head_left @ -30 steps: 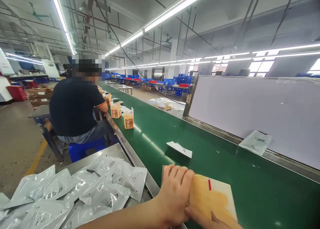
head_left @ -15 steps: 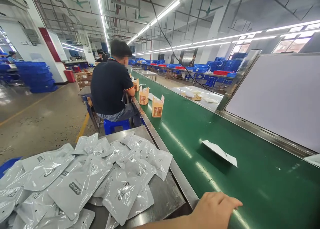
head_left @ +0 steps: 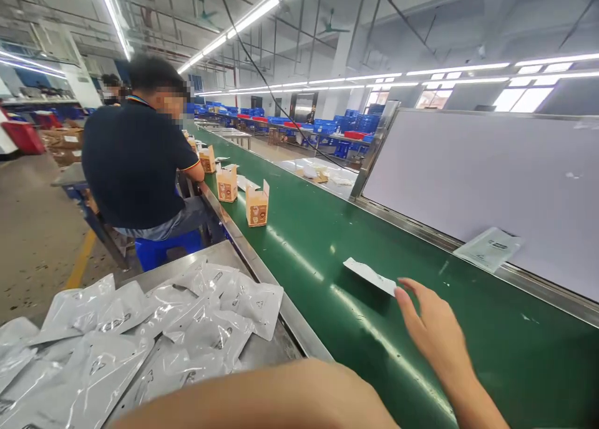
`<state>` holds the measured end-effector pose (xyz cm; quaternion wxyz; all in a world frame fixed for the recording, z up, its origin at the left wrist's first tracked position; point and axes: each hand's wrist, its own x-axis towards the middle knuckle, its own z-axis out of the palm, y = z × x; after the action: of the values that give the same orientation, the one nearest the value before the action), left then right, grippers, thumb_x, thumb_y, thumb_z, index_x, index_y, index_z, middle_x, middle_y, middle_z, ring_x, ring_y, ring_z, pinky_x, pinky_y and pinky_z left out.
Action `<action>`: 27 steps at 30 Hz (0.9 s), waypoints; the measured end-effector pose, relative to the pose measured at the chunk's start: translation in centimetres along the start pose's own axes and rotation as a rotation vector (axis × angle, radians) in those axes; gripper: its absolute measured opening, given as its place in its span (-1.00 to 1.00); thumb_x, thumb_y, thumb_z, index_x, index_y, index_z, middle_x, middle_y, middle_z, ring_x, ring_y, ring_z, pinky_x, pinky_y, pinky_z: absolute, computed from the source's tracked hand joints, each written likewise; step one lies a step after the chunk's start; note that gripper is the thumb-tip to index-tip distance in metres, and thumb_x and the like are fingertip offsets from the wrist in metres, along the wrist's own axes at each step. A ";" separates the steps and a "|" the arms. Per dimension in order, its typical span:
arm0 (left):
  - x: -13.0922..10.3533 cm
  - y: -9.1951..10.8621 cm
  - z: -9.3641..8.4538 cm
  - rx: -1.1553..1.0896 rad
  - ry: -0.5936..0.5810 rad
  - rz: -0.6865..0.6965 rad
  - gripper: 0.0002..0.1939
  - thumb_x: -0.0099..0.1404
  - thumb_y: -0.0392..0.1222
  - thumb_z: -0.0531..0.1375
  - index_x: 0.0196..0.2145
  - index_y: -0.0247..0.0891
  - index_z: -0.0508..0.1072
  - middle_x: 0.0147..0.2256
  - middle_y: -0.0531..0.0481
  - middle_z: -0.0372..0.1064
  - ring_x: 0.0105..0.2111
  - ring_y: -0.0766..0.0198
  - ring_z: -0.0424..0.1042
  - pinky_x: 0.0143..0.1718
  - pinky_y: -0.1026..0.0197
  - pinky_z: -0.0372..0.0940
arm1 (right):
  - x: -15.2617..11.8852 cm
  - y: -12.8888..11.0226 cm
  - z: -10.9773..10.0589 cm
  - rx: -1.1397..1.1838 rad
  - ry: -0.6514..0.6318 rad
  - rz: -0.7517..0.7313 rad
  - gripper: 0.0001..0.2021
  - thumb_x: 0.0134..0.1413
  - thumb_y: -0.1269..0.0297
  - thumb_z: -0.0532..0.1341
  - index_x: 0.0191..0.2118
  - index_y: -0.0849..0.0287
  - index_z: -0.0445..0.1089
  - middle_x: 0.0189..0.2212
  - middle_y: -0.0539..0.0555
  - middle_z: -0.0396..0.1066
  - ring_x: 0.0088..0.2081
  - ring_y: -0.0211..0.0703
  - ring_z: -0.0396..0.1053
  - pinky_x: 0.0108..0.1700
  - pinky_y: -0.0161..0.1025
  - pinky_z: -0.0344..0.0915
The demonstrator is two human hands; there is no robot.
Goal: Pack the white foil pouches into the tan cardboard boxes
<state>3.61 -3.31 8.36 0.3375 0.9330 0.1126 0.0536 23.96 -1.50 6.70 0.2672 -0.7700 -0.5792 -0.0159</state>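
My right hand point(head_left: 433, 323) reaches over the green conveyor belt from the lower right. Its thumb and index finger are apart, with the tips at the near right corner of a white flat pouch point(head_left: 369, 275) lying on the belt. Whether they touch it, I cannot tell. Across the bottom stretches my left arm, blurred, and the fingers of my left hand point(head_left: 327, 388) are hidden. Beside it, a heap of shiny white pouches point(head_left: 224, 335) with dark printing covers the metal table point(head_left: 219, 254).
Open orange-brown cartons point(head_left: 257, 206) stand in a line along the belt point(head_left: 309, 254). A co-worker point(head_left: 135, 161) sits on a blue stool point(head_left: 163, 248) at the belt's left edge. Another pouch point(head_left: 491, 248) leans on the far rail, against a pale sloping panel point(head_left: 468, 167).
My right hand has come into view and reached the pouch on the belt. My left hand has drawn back toward the bottom edge. The view has turned right, showing the leaning pouch more fully.
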 end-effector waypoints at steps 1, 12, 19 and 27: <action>-1.4 -0.7 -1.9 0.005 -0.062 0.005 -0.82 -0.13 -0.10 0.31 -0.48 -0.03 0.42 -0.62 0.12 0.36 -0.71 0.25 0.28 -0.74 0.27 0.05 | 1.8 -0.4 1.1 -0.042 -0.050 0.090 -0.46 0.18 -0.08 -0.17 0.07 0.15 0.23 -0.05 0.19 0.31 -0.02 0.07 0.25 -0.01 -0.01 0.23; -13.9 -19.5 -17.9 -0.209 1.012 -0.865 0.01 -0.14 0.04 0.33 0.14 -0.40 -0.08 0.03 -0.45 0.15 0.00 -0.13 0.28 -0.05 -0.10 0.21 | 5.1 -1.7 8.9 -0.124 -0.169 0.362 -0.42 0.09 0.00 -0.07 0.14 0.24 0.18 -0.11 0.41 0.24 -0.09 0.32 0.30 -0.18 0.11 0.26; -11.2 -26.3 -19.6 -0.334 1.151 -0.726 0.29 -0.41 -0.18 0.47 0.19 -0.29 -0.19 0.21 -0.45 -0.18 0.24 -0.11 -0.10 0.18 -0.08 -0.03 | 4.0 1.2 7.8 0.129 -0.155 0.335 -0.49 -0.10 0.01 0.04 -0.01 0.14 0.23 -0.19 0.15 0.43 -0.26 0.06 0.42 -0.24 -0.10 0.35; -6.9 -23.2 -16.6 -0.277 1.035 -0.557 -0.16 -0.26 -0.36 0.36 -0.01 -0.26 0.12 -0.06 -0.17 0.24 -0.01 -0.02 0.29 0.04 -0.08 0.19 | 3.0 -5.1 -0.1 0.263 0.139 -0.211 -0.76 -0.10 0.12 0.14 -0.25 -0.05 0.42 -0.24 -0.05 0.42 -0.40 -0.20 0.41 -0.45 -0.30 0.36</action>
<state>-10.06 22.58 6.03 0.3588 0.6684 0.4943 0.4244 20.34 2.11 9.81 0.4017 -0.6605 -0.6340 -0.0212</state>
